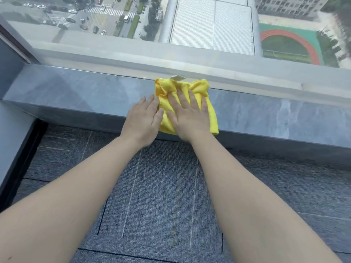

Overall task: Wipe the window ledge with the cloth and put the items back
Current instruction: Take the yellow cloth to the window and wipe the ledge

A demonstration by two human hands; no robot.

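Observation:
A yellow cloth with a small white tag lies crumpled on the grey stone window ledge, near its middle. My right hand presses flat on the cloth with fingers spread. My left hand lies flat beside it, its fingers touching the cloth's left edge and the ledge. No other items are in view on the ledge.
The window glass rises right behind the ledge, with a street and a sports field far below. A dark wall and window frame close off the ledge at the left. Grey-blue carpet tiles cover the floor below.

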